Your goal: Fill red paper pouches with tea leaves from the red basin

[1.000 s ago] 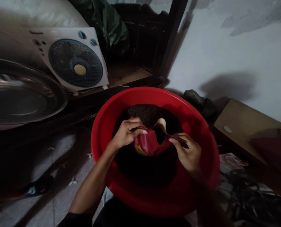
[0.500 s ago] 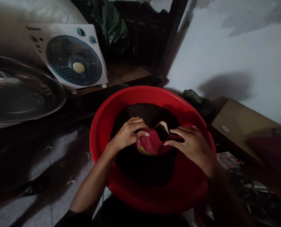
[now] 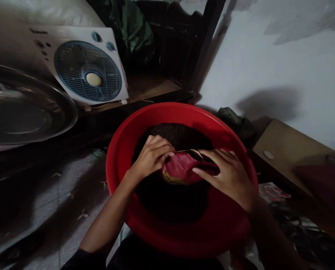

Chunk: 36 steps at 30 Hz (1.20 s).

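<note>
A red packet (image 3: 181, 167) with a yellow patch near its lower edge is held over a large red basin (image 3: 226, 232). Dark, loose, soil-like material (image 3: 170, 210) lies in the basin, below and behind the packet. My left hand (image 3: 153, 155) is closed on the packet's upper left corner, fingers behind and thumb curled in. On the other side, my right hand (image 3: 226, 172) grips the right end between thumb and fingers, the thumb at its front. The packet's top edge is nearly flattened, with a pale inner strip showing near the right fingers. Its contents are hidden.
A box fan (image 3: 92, 69) stands on a shelf at back left, beside a shiny metal basin (image 3: 23, 108). Behind it sits a green bag (image 3: 133, 33). A tan board (image 3: 285, 150) lies on the right, near a white wall (image 3: 302, 75). Scraps dot the floor (image 3: 71, 210).
The packet's mouth, wide and gaping before, is now pressed nearly flat. My left hand has shifted slightly, and more of the packet's red front faces me.
</note>
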### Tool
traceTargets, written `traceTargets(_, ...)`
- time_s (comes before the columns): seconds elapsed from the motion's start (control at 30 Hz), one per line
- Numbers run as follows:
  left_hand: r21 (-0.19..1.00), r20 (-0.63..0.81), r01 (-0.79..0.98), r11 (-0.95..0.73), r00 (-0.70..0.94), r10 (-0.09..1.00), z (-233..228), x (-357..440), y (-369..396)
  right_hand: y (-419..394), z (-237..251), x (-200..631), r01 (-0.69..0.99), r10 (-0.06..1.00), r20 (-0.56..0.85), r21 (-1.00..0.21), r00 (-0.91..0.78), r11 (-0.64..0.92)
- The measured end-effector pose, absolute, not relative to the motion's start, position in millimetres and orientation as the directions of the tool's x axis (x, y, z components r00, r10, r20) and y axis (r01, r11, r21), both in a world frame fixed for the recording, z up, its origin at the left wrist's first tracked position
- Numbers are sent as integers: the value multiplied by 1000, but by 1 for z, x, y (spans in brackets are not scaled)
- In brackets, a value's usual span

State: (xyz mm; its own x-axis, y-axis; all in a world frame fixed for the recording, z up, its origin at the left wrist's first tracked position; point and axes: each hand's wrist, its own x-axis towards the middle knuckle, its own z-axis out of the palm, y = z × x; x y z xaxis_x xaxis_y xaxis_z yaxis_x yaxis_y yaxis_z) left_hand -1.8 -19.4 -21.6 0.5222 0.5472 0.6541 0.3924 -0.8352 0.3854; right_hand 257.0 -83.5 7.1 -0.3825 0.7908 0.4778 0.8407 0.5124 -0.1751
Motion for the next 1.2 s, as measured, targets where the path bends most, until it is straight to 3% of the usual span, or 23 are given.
traceTargets(0.17, 368, 698, 343, -865, 512, 500, -20, 3, -27, -73, 6, 235, 822, 835, 359, -243, -417, 515)
traceTargets(0.33, 387, 711, 396, -833, 447, 543, -27, 5, -24, -65, -2, 236, 778, 836, 397, -353, -379, 520)
traceTargets(0.47, 457, 728, 397, -796, 347, 591, -29, 4, -18, -66, 4, 248, 755, 866, 266, -426, -423, 499)
traceTargets(0.57, 481, 713, 364, -797, 367, 598, -29, 4, -17, -66, 5, 252, 782, 883, 227, -410, -411, 470)
traceTargets(0.73, 455, 722, 335, -825, 404, 562, -30, 4, -19, -66, -3, 244, 802, 855, 325, -324, -403, 501)
traceTargets(0.97, 379, 752, 356, -854, 420, 508, -33, 4, -20, -72, -9, 231, 820, 884, 391, -395, -257, 413)
traceTargets(1.07, 367, 760, 407, -837, 388, 522, -34, 5, -21, -76, -9, 227, 848, 871, 425, -341, -246, 406)
traceTargets(1.2, 436, 745, 414, -799, 331, 579, -33, 8, -21, -76, -4, 224, 839, 825, 458, -256, -332, 480)
